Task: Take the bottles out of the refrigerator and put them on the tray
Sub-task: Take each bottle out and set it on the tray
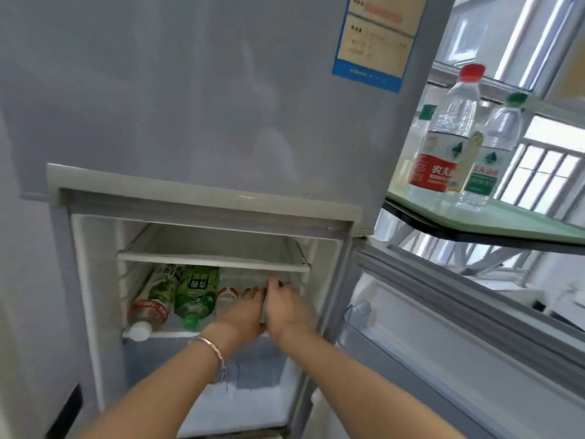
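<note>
Both my hands, left hand (pixel 245 312) and right hand (pixel 286 307), cup a clear bottle (pixel 242 282) lying cap-toward-me; grip closure uncertain, right nearer.

Three bottles (pixel 177 296) lying in the refrigerator (pixel 95 280), three bottles standing on the tray (pixel 522 223), two hands (pixel 269 308).

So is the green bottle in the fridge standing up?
No, lying down. The green bottle rests on its side on the shelf, cap toward the door opening.
</note>
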{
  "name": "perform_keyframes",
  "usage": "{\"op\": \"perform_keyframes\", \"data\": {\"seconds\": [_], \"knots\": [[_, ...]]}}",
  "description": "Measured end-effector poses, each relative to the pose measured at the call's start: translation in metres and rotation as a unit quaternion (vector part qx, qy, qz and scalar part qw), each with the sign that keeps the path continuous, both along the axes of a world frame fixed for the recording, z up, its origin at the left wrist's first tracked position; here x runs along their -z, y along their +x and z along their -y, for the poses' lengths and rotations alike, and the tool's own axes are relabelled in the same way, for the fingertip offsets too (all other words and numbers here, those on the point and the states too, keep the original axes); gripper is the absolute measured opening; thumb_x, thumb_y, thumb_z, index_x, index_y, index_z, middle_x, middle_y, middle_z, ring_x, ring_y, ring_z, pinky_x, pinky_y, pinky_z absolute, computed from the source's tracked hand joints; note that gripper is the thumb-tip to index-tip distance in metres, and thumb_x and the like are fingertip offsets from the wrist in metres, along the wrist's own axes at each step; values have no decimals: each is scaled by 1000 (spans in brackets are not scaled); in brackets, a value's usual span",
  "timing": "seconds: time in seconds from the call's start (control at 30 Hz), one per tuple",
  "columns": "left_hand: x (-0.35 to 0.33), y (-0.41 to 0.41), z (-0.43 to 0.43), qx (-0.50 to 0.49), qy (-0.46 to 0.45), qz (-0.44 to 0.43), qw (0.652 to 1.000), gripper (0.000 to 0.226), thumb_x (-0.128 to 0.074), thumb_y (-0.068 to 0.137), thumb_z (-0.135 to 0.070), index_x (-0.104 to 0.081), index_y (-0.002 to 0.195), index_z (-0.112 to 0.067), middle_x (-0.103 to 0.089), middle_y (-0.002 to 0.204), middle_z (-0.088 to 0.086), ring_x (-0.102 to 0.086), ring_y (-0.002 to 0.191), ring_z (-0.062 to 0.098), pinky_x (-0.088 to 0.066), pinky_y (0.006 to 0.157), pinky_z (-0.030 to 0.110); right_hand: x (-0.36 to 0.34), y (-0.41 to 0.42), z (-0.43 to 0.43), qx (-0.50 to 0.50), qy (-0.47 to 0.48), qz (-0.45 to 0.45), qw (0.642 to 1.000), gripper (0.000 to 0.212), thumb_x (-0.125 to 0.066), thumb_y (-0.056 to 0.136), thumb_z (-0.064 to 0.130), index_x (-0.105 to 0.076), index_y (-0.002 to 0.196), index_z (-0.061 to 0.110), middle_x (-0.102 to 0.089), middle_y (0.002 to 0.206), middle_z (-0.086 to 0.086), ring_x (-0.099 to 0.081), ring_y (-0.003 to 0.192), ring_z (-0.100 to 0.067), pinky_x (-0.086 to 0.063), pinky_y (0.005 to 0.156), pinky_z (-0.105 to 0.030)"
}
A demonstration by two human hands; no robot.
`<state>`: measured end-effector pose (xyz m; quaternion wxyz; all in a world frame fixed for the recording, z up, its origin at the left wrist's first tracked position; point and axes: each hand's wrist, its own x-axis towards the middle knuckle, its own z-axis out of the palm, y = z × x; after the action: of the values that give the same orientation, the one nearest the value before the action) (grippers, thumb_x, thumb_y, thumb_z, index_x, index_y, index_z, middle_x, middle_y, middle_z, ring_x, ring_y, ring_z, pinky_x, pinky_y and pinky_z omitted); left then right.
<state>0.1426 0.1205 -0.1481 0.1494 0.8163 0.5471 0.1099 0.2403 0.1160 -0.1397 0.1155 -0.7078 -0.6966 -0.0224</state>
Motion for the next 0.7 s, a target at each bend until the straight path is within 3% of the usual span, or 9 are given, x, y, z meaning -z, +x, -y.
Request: {"op": "perform_keyframes", "data": {"seconds": [0.13, 0.27, 0.3, 0.37, 0.43, 0.5, 0.57, 0.7], "knots": [[-36, 0, 34, 6, -20, 133, 991, 65, -67, 85, -18, -38, 142, -6, -53, 138, 13, -53, 126, 28, -43, 105, 32, -50, 0, 44, -35, 12, -64, 997, 39, -47, 93, 11, -39, 131, 9, -62, 113, -24, -59, 105, -41, -41, 72, -39], [-75, 3, 62, 33, 20, 235, 971, 43, -67, 87, -8, -50, 127, -4, -61, 114, 8, -59, 107, 24, -46, 84, 13, -102, 6, 83, -25, 11, -179, 983, 43, -49, 91, 18, -36, 132, 12, -62, 115, -24, -60, 104, -42, -42, 75, -36], [-85, 3, 69, 40, 20, 251, 967, 44, -68, 87, -12, -51, 127, -5, -61, 116, 6, -59, 109, 22, -46, 86, 17, -113, 9, 93, -20, 9, -220, 975, 49, -51, 90, 19, -33, 135, 10, -61, 118, -24, -60, 106, -41, -45, 79, -37], [-105, 3, 81, 40, 27, 255, 966, 49, -69, 87, -27, -50, 130, -14, -64, 121, 7, -61, 111, 26, -50, 95, 37, -129, 17, 112, -3, 7, -283, 959, 61, -55, 90, 18, -26, 142, 8, -58, 125, -20, -59, 108, -36, -47, 84, -36], [-125, 3, 92, 29, 42, 241, 969, 51, -66, 85, -41, -48, 129, -22, -65, 122, 7, -62, 111, 29, -50, 95, 45, -136, 27, 131, 3, -16, -285, 958, 72, -60, 86, 15, -22, 146, 7, -57, 122, -14, -58, 104, -28, -45, 77, -31], [-147, 9, 105, 30, 73, 236, 969, 54, -64, 84, -50, -46, 128, -26, -65, 124, 4, -62, 112, 28, -50, 95, 46, -138, 39, 146, 1, -45, -290, 956, 85, -68, 79, 13, -18, 148, 9, -53, 125, -11, -55, 108, -26, -43, 76, -29], [-168, 19, 116, 52, 110, 244, 962, 50, -58, 86, -55, -45, 126, -28, -65, 123, -1, -63, 111, 25, -50, 95, 46, -138, 47, 157, -11, -44, -340, 939, 95, -78, 75, 15, -17, 148, 12, -48, 130, -5, -50, 115, -21, -43, 85, -27], [-212, 53, 140, 93, 190, 294, 932, 62, -54, 88, -58, -35, 139, -28, -63, 122, -2, -63, 103, 19, -53, 90, 43, -160, 73, 170, -13, 99, -410, 906, 97, -85, 70, 23, -24, 145, 21, -56, 124, 3, -54, 117, -20, -44, 93, -31]]}}
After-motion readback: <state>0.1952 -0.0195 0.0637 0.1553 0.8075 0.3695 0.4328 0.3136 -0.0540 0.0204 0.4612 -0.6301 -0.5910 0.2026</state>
